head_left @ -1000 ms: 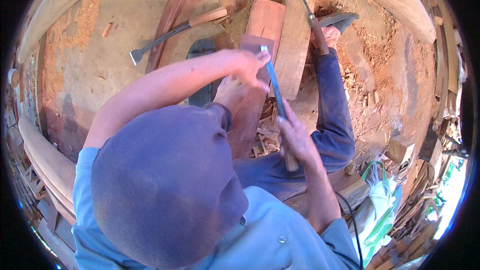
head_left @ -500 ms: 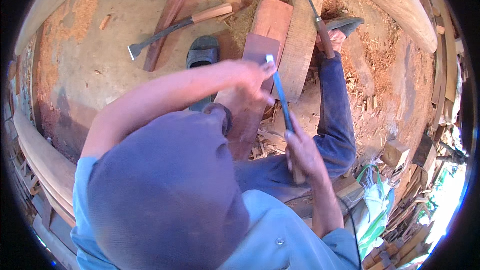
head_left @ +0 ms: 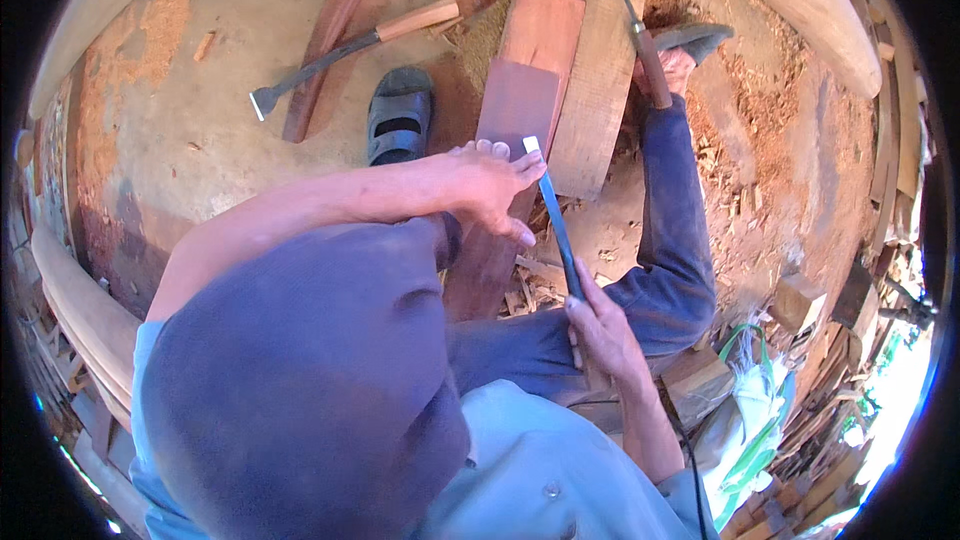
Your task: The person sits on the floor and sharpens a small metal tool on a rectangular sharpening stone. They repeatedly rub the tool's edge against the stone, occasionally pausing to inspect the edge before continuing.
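Note:
My right hand [head_left: 604,335] is wrapped around the handle of a long steel chisel [head_left: 556,220], its bright tip pointing away from me. My left hand [head_left: 485,185] lies palm down with its fingers stretched and thumb apart. Its fingertips are at the blade just below the tip; whether they press on it I cannot tell. Under the tip is a dark reddish-brown flat slab [head_left: 518,105], resting on a reddish wood block [head_left: 543,28]. Another slim chisel [head_left: 652,70] with a dark wooden handle lies against my ankle.
A pale plank [head_left: 600,90] runs beside the block. At the left, a broad chisel [head_left: 330,58] lies across a dark red wood strip [head_left: 325,35], near a sandal [head_left: 400,120]. Wood shavings [head_left: 750,120] cover the ground at right. A white and green sack [head_left: 750,420] sits at lower right.
The chisel tip has drawn back slightly toward me over the slab. My left hand, blurred before at the tip, now shows its fingers stretched out.

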Demonstrator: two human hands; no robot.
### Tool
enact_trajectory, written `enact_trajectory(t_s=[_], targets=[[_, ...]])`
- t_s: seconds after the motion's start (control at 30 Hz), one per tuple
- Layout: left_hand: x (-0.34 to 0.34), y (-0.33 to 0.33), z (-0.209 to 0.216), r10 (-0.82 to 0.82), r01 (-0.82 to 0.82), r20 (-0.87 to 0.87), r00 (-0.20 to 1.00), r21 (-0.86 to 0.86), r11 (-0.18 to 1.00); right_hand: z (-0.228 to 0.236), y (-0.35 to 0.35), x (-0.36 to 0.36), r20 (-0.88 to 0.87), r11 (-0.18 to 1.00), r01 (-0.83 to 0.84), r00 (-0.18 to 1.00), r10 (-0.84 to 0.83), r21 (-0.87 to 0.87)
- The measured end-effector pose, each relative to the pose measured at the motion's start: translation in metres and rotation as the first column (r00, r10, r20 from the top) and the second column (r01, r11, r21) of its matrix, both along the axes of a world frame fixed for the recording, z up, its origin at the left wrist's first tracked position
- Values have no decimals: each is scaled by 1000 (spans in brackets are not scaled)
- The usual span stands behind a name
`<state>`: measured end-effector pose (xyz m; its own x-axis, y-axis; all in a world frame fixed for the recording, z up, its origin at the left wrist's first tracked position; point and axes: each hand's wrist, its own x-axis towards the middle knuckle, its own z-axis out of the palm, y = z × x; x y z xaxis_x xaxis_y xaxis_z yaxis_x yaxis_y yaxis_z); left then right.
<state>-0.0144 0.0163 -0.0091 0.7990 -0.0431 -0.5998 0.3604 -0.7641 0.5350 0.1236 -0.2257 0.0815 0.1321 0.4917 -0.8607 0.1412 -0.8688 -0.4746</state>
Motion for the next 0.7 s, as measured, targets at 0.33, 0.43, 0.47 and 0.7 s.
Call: enact_trajectory(t_s=[0.33, 0.43, 0.47, 0.7], targets=[[24, 39, -22, 184, -184, -17, 983, -62, 981, -7, 57, 15, -49, 996, 66, 997, -63, 58], [0, -4, 11, -40, 47, -99, 994, 64, 997, -4, -5, 1, -63, 1000, 8, 998, -9, -7], [5, -8, 16, -60, 68, -105, 993, 82, 994, -8, -7, 2, -24, 1000, 21, 999, -21, 10], [40, 61, -12, 180, -180, 29, 983, -24, 983, -12, 69, 20, -61, 988, 134, 990, -129, 79]])
